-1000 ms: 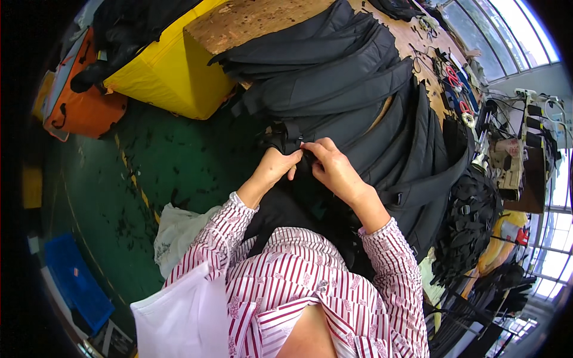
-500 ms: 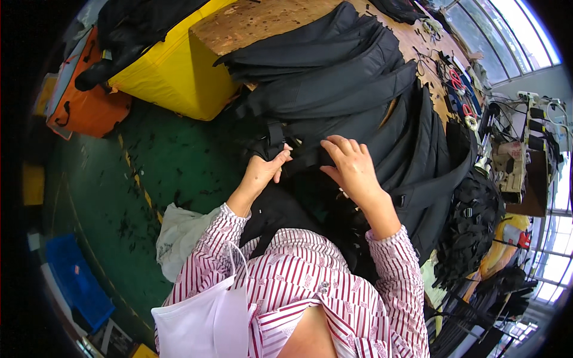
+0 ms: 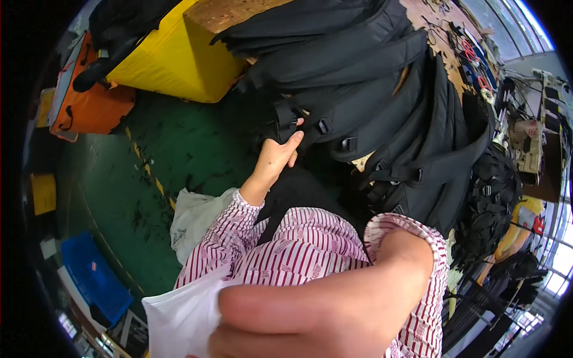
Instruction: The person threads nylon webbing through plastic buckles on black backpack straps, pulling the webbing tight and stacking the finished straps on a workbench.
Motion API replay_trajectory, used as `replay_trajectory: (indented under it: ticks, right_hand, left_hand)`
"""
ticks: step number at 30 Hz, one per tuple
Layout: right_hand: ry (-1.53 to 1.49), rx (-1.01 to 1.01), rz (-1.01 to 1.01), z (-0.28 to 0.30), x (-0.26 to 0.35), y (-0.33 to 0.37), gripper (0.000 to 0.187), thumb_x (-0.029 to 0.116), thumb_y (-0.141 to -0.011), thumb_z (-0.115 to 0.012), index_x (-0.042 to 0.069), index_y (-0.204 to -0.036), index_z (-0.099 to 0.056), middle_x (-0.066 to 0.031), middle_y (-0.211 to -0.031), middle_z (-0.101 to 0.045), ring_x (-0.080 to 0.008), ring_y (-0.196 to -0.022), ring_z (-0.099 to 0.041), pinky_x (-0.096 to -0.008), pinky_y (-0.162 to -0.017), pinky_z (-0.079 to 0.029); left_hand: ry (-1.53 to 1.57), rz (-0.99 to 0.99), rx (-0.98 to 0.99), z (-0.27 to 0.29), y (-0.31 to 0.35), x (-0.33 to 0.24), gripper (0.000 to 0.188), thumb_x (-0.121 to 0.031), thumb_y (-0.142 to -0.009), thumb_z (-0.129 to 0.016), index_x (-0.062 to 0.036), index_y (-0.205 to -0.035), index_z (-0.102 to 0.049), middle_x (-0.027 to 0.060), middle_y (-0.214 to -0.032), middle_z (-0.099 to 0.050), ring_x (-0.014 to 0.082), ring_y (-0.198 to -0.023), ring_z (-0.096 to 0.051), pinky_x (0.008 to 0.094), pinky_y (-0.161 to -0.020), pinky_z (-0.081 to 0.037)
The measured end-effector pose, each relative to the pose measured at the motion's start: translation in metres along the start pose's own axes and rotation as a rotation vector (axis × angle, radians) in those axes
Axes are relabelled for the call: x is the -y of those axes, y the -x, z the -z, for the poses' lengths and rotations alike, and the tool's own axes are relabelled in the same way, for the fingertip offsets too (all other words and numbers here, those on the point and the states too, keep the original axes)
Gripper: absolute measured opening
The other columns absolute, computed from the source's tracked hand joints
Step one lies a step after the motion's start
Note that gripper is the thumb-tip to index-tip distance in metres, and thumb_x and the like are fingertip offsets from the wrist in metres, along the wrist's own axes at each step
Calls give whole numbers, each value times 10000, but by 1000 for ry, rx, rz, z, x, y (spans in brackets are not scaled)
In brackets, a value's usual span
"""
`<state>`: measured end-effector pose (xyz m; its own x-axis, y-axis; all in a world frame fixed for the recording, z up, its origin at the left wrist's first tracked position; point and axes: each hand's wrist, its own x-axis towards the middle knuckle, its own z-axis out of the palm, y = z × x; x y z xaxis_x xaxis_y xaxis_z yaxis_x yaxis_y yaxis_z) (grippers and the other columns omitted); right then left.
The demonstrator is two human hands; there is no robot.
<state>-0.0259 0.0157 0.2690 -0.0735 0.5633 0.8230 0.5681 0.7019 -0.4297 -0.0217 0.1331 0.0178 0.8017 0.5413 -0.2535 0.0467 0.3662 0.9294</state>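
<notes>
My left hand (image 3: 271, 158) is closed at the end of a black padded strap (image 3: 283, 113) with webbing, thumb pressed toward the fingers. Beside it, many black padded shoulder straps (image 3: 358, 71) hang in a thick pile over a wooden table's edge. Black plastic buckles (image 3: 349, 144) show on their lower ends. My right hand (image 3: 310, 316) is raised very close to the camera, large and blurred. It covers part of a white face mask (image 3: 179, 316); whether its fingers grip the mask cannot be made out.
Above the straps is the wooden tabletop (image 3: 227, 15), with red-handled scissors (image 3: 471, 51) farther right. A yellow box-shaped bag (image 3: 173, 59) and an orange bag (image 3: 98, 107) stand at upper left. A blue bin (image 3: 95, 277) and a white sack (image 3: 200, 221) sit on the green floor.
My right hand has left the straps and come up toward the camera, in front of the mask. The left hand stays at the strap, shifted slightly up and right in the picture.
</notes>
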Motion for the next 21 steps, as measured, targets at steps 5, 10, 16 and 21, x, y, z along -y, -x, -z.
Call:
replay_trajectory:
  ticks: [5, 10, 16, 21]
  right_hand:
    - [210, 45, 127, 22, -8, 17, 221, 139, -607, -590, -4, -770, -637, -80, -749, -576, -181, -659, -549, -303, -641, -448]
    - [327, -26, -459, 64, -4, 59, 103, 38, -777, -611, -11, -863, -639, -73, -752, -615, -188, -571, -557, -324, -528, -449]
    - [138, -289, -1417, 45, -86, 184, 397, 174, -948, -564, 42, -1308, -464, -133, -923, -665, -155, -670, -652, -258, -619, -504]
    - [-391, -766, -1400, 32, -99, 187, 508, 230, -963, -542, 87, -1413, -353, -44, -788, -572, -105, -612, -583, -218, -583, -461]
  left_hand:
    - [51, 46, 24, -5, 7, -21, 257, -169, -922, -612, -18, -1129, -617, 62, -1071, -639, 58, -540, -462, 205, -420, -357]
    - [249, 120, 165, -11, 15, -30, 225, -189, -918, -624, -21, -1065, -645, 34, -979, -619, 52, -598, -468, 207, -430, -357]
    - [393, 171, 169, -27, 18, -46, 237, -197, -914, -626, -39, -1090, -643, 14, -957, -639, 58, -638, -521, 197, -438, -361]
    - [449, 236, 247, -36, 25, -45, 254, -196, -924, -608, -29, -1116, -625, 20, -904, -647, 64, -600, -538, 188, -436, -361]
